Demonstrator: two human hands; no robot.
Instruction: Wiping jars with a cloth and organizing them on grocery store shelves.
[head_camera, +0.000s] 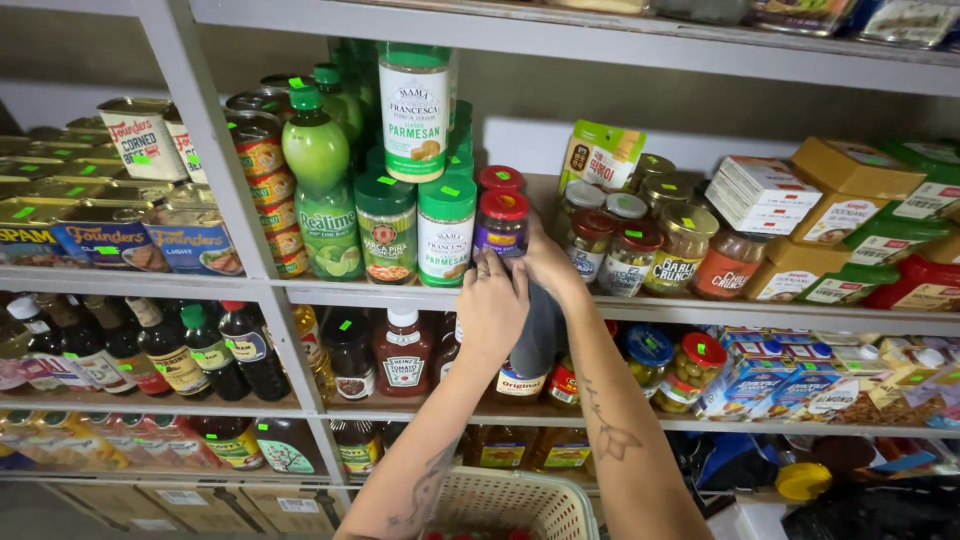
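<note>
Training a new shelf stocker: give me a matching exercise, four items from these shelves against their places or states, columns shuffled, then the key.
Things:
1. Dark bottle
2. Green lime juice bottle
3. Ketchup bottle
4. Woven basket

Places or states:
A. Stands on the shelf below the jars, left of the hands
B. Sits lowest in view, between the forearms
C. Held between the left hand and right hand
D. Stands on the upper shelf, beside the green-lidded shakers

Pairs: 1-C, 2-D, 3-A, 4-B
</note>
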